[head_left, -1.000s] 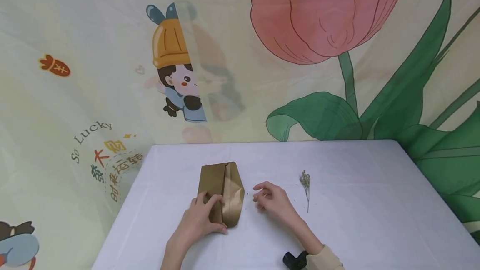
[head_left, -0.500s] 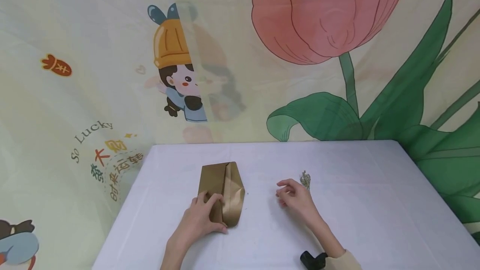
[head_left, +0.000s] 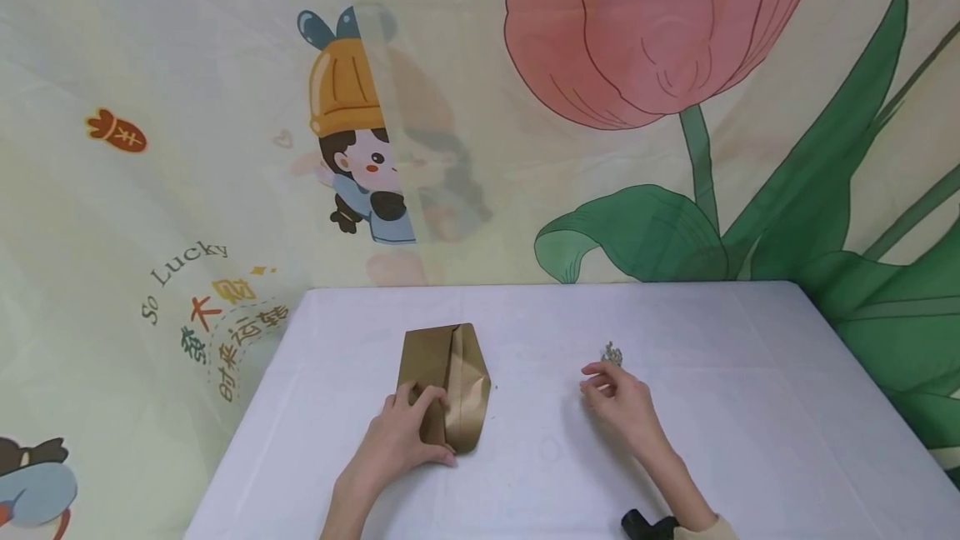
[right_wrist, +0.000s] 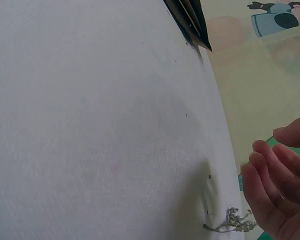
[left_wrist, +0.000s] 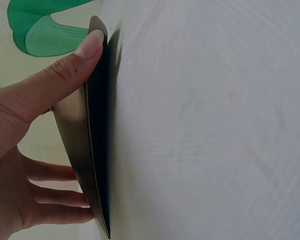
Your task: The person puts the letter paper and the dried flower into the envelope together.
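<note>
A gold envelope (head_left: 427,357) lies on the white table with its flap folded out to the right. My left hand (head_left: 397,432) rests on its near part, the spread fingers on the face and the thumb at the near edge; the left wrist view shows the thumb (left_wrist: 65,75) over the rim of the envelope (left_wrist: 75,125). Above the table, my right hand (head_left: 626,407) is empty, its fingers loosely bent. Just beyond it is the head of a small dried flower sprig (head_left: 612,352), the stem hidden in the head view. The right wrist view shows the sprig (right_wrist: 235,220) below the fingers (right_wrist: 270,170).
The white-covered table (head_left: 750,407) stands against a printed backdrop (head_left: 465,107) with a large tulip and cartoon figures. A black object (head_left: 647,527) is at my right wrist, by the beige sleeve (head_left: 708,528). Tiny dark specks lie near the envelope.
My right hand has moved rightward from beside the envelope to the sprig and now covers its stem in the head view. The left hand and envelope have stayed in place.
</note>
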A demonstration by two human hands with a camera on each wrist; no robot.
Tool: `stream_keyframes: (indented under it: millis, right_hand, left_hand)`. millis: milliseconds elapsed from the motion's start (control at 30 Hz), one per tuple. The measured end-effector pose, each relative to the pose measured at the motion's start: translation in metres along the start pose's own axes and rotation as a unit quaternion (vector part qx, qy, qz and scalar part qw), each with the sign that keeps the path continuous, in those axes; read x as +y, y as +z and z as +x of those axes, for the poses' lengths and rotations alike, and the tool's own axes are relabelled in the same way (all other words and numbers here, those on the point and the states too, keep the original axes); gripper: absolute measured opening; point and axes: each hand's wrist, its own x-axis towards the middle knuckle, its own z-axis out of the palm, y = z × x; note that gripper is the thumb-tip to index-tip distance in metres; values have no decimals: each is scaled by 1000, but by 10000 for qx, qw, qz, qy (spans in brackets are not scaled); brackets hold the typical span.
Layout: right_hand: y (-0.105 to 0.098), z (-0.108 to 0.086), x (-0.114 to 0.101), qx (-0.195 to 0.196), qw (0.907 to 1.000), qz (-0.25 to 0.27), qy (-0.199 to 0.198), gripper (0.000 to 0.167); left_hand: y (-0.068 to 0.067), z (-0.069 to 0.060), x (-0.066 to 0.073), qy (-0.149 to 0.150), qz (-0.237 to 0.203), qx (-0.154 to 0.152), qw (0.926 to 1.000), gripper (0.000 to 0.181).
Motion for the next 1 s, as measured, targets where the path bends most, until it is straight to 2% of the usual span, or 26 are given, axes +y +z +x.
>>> stream_keyframes:
  millis: [133, 300, 533, 767, 1000]
  right_hand:
    - [-6, -1, 3, 266, 9990, -360, -39, 18]
    - [-12, -2, 7, 555, 9971, -504, 134, 11]
    - [-16, -2, 15, 826, 9937, -588, 483, 19]
    - [-20, 1, 22, 788, 9924, -667, 664, 31]
    - [-20, 5, 29, 423, 9923, -870, 772, 46]
  left_hand:
    - [0, 0, 0, -6, -3, 6, 10000, 80]
    - [0, 0, 0, -31, 40, 23, 10000, 80]
    - [1, 0, -1, -35, 136, 52, 9999, 81]
    - [3, 2, -2, -7, 204, 92, 9997, 81]
    - [4, 2, -2, -15, 232, 109, 9997, 82]
